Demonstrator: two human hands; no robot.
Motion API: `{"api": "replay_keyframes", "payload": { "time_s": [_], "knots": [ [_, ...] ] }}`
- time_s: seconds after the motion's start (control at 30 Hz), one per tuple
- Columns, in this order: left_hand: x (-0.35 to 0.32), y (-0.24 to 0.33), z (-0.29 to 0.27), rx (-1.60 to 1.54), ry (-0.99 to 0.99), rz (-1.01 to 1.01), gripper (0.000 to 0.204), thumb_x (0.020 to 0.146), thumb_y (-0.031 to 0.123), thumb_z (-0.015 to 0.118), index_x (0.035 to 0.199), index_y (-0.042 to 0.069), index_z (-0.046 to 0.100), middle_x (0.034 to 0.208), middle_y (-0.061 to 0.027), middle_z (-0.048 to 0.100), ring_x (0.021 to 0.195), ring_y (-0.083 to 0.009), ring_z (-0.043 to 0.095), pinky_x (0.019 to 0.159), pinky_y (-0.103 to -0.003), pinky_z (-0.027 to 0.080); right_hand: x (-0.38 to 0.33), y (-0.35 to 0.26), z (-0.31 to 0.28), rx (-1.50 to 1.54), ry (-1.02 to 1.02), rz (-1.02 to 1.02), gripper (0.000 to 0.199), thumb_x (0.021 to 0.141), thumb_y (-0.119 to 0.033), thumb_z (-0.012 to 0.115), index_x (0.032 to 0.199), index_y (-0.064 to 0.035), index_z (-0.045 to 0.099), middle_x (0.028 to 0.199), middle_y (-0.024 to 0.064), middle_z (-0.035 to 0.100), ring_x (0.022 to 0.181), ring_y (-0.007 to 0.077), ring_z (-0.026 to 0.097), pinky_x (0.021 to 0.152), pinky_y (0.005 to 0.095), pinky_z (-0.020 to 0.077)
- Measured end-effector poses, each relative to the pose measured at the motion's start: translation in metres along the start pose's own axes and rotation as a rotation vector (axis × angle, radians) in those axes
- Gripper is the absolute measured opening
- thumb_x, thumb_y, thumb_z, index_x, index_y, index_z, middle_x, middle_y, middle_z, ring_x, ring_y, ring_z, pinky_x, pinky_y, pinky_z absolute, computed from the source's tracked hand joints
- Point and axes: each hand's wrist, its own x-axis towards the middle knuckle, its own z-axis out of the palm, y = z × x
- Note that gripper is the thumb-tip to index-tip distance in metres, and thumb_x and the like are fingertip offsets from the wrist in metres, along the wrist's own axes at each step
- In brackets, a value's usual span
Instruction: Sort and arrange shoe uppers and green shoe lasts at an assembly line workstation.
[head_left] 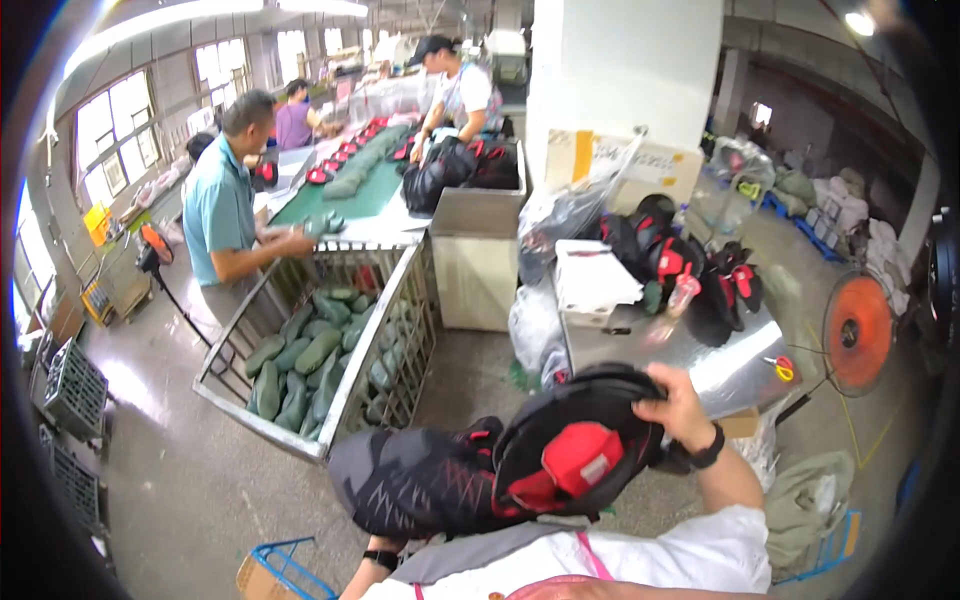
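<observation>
Right-hand grip (685,409) pinches the right end of a black-and-red bundle of apparent shoe uppers (425,482) at near centre, best kept level by the left-hand grip (388,544), its hold hidden.

Factory wkshop: workers (218,190) at long green bench (372,204), metal cart (373,340) w/ green forms (318,350).

"What do you see on the worktop (738,358)?"

"Near its left edge there is a stack of white papers (597,274). A pair of scissors (782,369) with yellow and red handles lies close to the near right corner."

"And around it?"

"Beyond its right edge stands an orange fan (850,333). On the left, apart, a barred metal crate (318,449) holds green foot-shaped blocks (318,350)."
</observation>
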Motion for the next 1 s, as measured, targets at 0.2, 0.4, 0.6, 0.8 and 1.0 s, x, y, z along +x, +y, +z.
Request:
{"api": "replay_keyframes", "payload": {
  "time_s": [0.2,0.4,0.6,0.8,1.0],
  "knots": [
    [0.101,0.037,0.01,-0.117,-0.008,0.216,0.059,0.09,0.041,0.051,0.133,0.004,0.036,0.134,-0.0093,0.043,0.116,-0.0277,0.049,0.092,-0.05,0.041,0.115,0.035,0.014,0.144,0.013,0.019,0.02,0.073,-0.013,0.072,0.081,-0.0017,0.057,0.071,-0.0045,0.051,0.068,0.0049,0.043,0.061,0.0212,0.0354],
    [0.23,0.073,-0.005,-0.814,-0.034,-0.042,0.041,0.092,0.035,0.048,0.125,0.012,0.046,0.121,-0.0024,0.054,0.106,-0.0203,0.053,0.085,-0.038,0.046,0.19,0.046,0.011,-0.111,0.139,0.081,0.024,0.069,-0.011,0.069,0.086,0.0,0.058,0.083,-0.0018,0.054,0.076,0.0077,0.048,0.07,0.0236,0.0387],
    [0.381,0.117,-0.057,-0.236,0.07,0.314,0.036,0.092,0.038,0.046,0.119,0.016,0.052,0.104,0.0017,0.062,0.083,-0.0148,0.061,0.059,-0.026,0.049,0.275,0.012,0.021,0.184,0.338,-0.077,0.039,0.074,-0.009,0.064,0.11,0.0038,0.056,0.103,0.0079,0.063,0.094,0.0147,0.059,0.087,0.0275,0.0433],
    [0.442,0.262,-0.101,-1.089,-0.026,0.276,0.044,0.093,0.036,0.045,0.126,0.006,0.045,0.125,-0.0062,0.052,0.114,-0.0229,0.049,0.098,-0.038,0.039,0.341,0.076,0.002,0.326,0.531,-0.106,0.045,0.079,-0.016,0.065,0.118,0.0029,0.051,0.113,0.0086,0.059,0.1,0.0173,0.057,0.09,0.0284,0.0422],
    [0.499,0.262,-0.147,-1.057,0.151,0.326,0.043,0.093,0.034,0.046,0.126,0.007,0.045,0.127,-0.0068,0.051,0.115,-0.0238,0.048,0.098,-0.04,0.039,0.445,0.139,0.015,0.549,0.558,-0.07,0.038,0.082,-0.013,0.06,0.116,0.0004,0.051,0.111,0.0093,0.06,0.098,0.0195,0.059,0.088,0.0303,0.0445]
  ]
}}
